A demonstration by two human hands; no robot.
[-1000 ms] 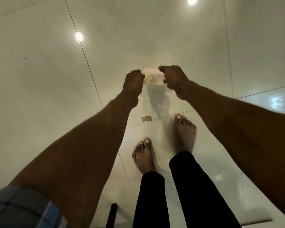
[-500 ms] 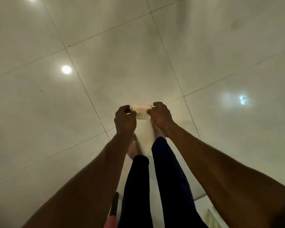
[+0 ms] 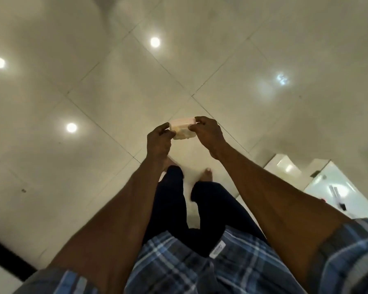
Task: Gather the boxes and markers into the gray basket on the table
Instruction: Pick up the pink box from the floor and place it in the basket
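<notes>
A person standing on a glossy, pale tiled floor [image 3: 94, 187] holds a small, pale, translucent plastic box [image 3: 182, 128] with a rounded lid out in front of the body, both arms extended. The left hand [image 3: 158, 141] curls its fingers round the box's left end, and the right hand [image 3: 206, 132] pinches the right end between thumb and fingertips, so the box sits between the two hands, above the floor and forward of the bare feet. Compared with half a second earlier, the grip on the box is unchanged, but the view has swung: a blue-and-grey plaid shirt [image 3: 200, 268] now fills the lower edge below the box, the dark trousers [image 3: 174, 198] show both legs apart, and a white glossy counter [image 3: 336, 194] has come into view at the lower right of the box, with small dark items on it too blurred to identify. Ceiling lights reflect off the tiles left of the box.
</notes>
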